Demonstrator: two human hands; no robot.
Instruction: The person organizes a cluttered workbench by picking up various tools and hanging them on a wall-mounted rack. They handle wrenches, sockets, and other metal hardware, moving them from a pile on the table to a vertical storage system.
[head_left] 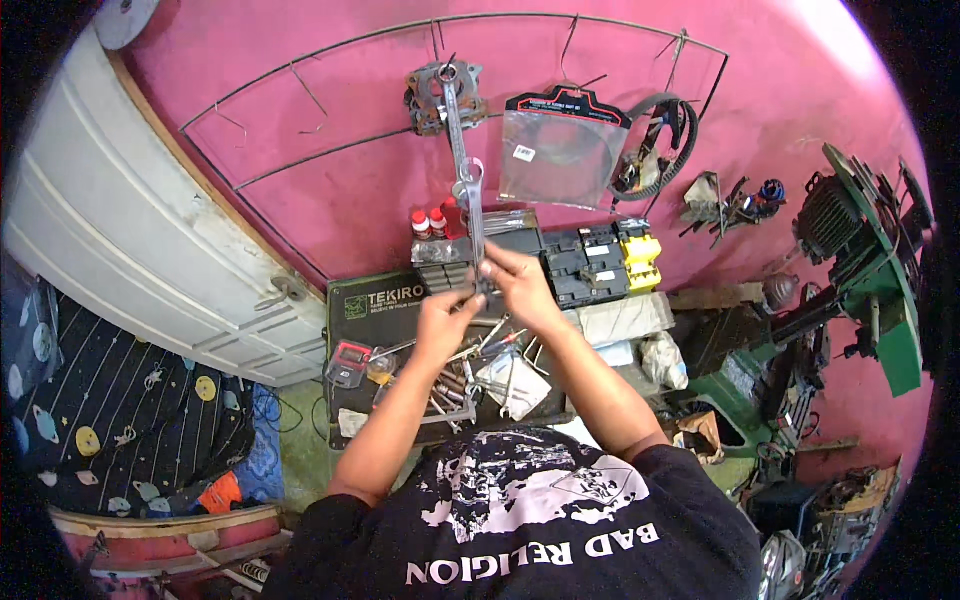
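A combination wrench (476, 220) stands upright in front of me, its ring end at the top. My right hand (518, 284) closes round its lower part from the right. At the bottom end, my left hand (446, 318) has its fingers closed on the same wrench. Both hands cover that lower end, so its shape is hidden. Behind and above it, more wrenches (453, 120) hang in a chain from a hook on the wall rack. Loose tools (470, 385) lie on the bench below my forearms.
A dark tool case (350, 312) and a red-grey meter (348, 362) are at the left of the bench. Black and yellow boxes (590, 268) stand at the back right. From the wire rack (330, 40) hang a plastic pouch (560, 150) and a belt (688, 150). A green machine (880, 290) is far right.
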